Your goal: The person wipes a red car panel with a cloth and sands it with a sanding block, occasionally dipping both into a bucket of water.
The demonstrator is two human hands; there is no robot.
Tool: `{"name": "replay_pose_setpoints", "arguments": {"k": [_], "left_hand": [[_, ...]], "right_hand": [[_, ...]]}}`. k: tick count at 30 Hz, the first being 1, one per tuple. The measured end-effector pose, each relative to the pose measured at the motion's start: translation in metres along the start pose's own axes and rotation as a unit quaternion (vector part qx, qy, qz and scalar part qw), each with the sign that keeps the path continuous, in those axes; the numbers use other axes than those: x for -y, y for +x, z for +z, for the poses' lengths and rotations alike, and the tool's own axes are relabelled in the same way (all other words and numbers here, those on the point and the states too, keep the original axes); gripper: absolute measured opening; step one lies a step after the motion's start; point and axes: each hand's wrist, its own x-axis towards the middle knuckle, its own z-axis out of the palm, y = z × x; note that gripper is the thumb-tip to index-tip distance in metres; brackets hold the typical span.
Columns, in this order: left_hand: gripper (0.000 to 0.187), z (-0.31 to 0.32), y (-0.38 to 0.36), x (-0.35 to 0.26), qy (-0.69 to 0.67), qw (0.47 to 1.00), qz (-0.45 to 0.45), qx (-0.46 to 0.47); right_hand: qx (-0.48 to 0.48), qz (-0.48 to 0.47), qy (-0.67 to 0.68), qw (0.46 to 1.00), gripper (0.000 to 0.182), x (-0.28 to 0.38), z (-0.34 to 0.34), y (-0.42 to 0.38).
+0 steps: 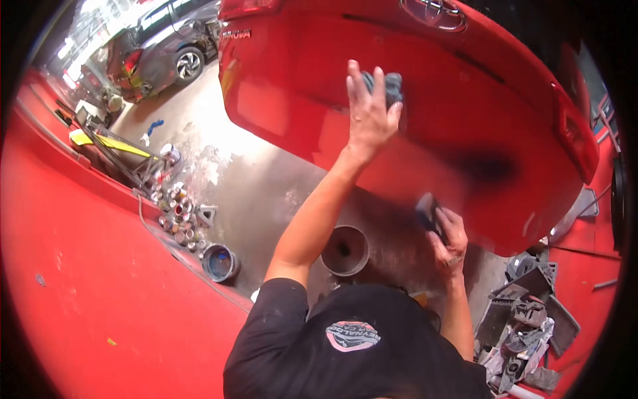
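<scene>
A grey-blue cloth (393, 88) lies under the fingers of my left hand (373, 113), which presses it against the red car tailgate (292, 86). Lower and to the right, my right hand (449, 241) grips a dark, flat block (426, 211), slightly blurred, close to the lower part of the tailgate. My fingers wrap its near side, and its working face is hidden. A patch of duller, lighter red spreads over the panel between the two hands.
A bucket (345, 251) stands on the floor below my arms, with a smaller bucket (220, 263) to its left beside several cans (178, 206). Dark plastic parts (531, 312) are piled at the right. A grey car (163, 50) is parked at the back left.
</scene>
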Motion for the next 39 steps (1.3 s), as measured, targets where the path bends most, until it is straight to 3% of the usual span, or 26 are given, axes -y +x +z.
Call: {"name": "replay_pose_setpoints", "arguments": {"k": [1, 2, 5, 9, 10, 12, 16, 17, 19, 20, 21, 22, 23, 24, 25, 27, 28, 29, 30, 31, 32, 34, 36, 39], "left_hand": [[0.077, -0.001, -0.002, -0.008, 0.043, 0.994, -0.030, 0.092], [0.076, 0.023, -0.018, 0.014, 0.132, 0.983, 0.056, 0.111], [0.072, 0.047, -0.043, 0.037, 0.102, 0.988, 0.032, 0.111], [0.082, 0.031, -0.035, 0.046, 0.089, 0.981, 0.001, 0.174], [0.081, 0.019, -0.035, 0.038, 0.087, 0.979, 0.004, 0.185], [0.082, 0.006, -0.042, 0.035, 0.049, 0.989, 0.002, 0.141], [0.078, -0.038, -0.070, 0.009, 0.056, 0.993, -0.055, 0.086], [0.078, -0.052, -0.080, 0.003, 0.064, 0.993, -0.058, 0.080], [0.065, -0.064, -0.103, -0.010, -0.012, 0.997, -0.076, 0.005], [0.065, -0.068, -0.116, -0.014, -0.008, 0.997, -0.079, 0.002], [0.057, -0.071, -0.131, -0.015, -0.095, 0.989, -0.114, 0.021], [0.049, -0.071, -0.144, -0.016, -0.181, 0.971, -0.149, 0.040], [0.049, -0.068, -0.153, -0.018, -0.178, 0.972, -0.150, 0.038], [0.046, -0.064, -0.162, -0.020, -0.336, 0.910, -0.237, 0.061], [0.042, -0.061, -0.172, -0.022, -0.484, 0.811, -0.318, 0.083], [0.045, -0.066, -0.183, -0.004, -0.543, 0.768, -0.313, 0.128], [0.048, -0.073, -0.193, 0.002, -0.613, 0.696, -0.358, 0.112], [0.051, -0.084, -0.194, 0.002, -0.661, 0.653, -0.353, 0.114], [0.053, -0.097, -0.198, 0.009, -0.669, 0.642, -0.346, 0.144], [0.054, -0.114, -0.192, -0.005, -0.692, 0.609, -0.371, 0.116], [0.058, -0.121, -0.198, -0.002, -0.671, 0.621, -0.394, 0.093], [0.062, -0.133, -0.210, 0.005, -0.676, 0.609, -0.406, 0.084], [0.061, -0.136, -0.221, 0.011, -0.664, 0.615, -0.420, 0.071], [0.059, -0.129, -0.220, 0.018, -0.657, 0.608, -0.441, 0.068]], "right_hand": [[-0.006, -0.005, 0.003, 1.000, 0.055, -0.001, -0.002, -0.004], [-0.013, 0.028, 0.019, 0.999, 0.055, -0.004, -0.006, -0.010], [-0.027, 0.109, 0.025, 0.993, 0.052, -0.010, -0.011, -0.019], [-0.023, 0.127, 0.119, 0.984, 0.050, -0.025, -0.009, -0.021], [-0.037, 0.077, 0.092, 0.992, 0.051, -0.032, -0.006, -0.021], [-0.022, 0.142, 0.179, 0.973, 0.052, -0.038, -0.006, -0.016], [0.018, 0.084, 0.237, 0.968, 0.054, -0.041, 0.001, 0.003], [0.041, 0.120, 0.259, 0.957, 0.054, -0.030, -0.001, 0.005], [0.073, 0.156, 0.280, 0.944, 0.055, -0.024, 0.002, 0.014], [0.054, 0.122, 0.299, 0.945, 0.054, -0.022, 0.010, 0.019], [0.036, 0.088, 0.317, 0.944, 0.053, -0.020, 0.017, 0.023], [0.042, 0.088, 0.318, 0.943, 0.053, -0.019, 0.021, 0.031], [0.073, 0.125, 0.379, 0.914, 0.051, -0.018, 0.026, 0.039], [0.102, 0.163, 0.435, 0.879, 0.050, -0.018, 0.032, 0.047], [0.131, 0.175, 0.459, 0.861, 0.048, -0.025, 0.043, 0.054], [0.187, 0.191, 0.542, 0.797, 0.047, -0.019, 0.072, 0.067], [0.203, 0.229, 0.552, 0.776, 0.045, -0.021, 0.085, 0.068], [0.217, 0.209, 0.487, 0.820, 0.045, -0.017, 0.092, 0.070], [0.223, 0.080, 0.498, 0.834, 0.045, -0.047, 0.122, 0.064], [0.264, 0.152, 0.535, 0.788, 0.043, -0.035, 0.130, 0.063], [0.239, 0.280, 0.620, 0.693, 0.043, 0.000, 0.130, 0.064], [0.276, 0.259, 0.695, 0.611, 0.046, 0.013, 0.145, 0.058], [0.266, 0.317, 0.682, 0.603, 0.047, 0.023, 0.151, 0.049], [0.285, 0.322, 0.688, 0.585, 0.045, 0.005, 0.164, 0.055]]}}
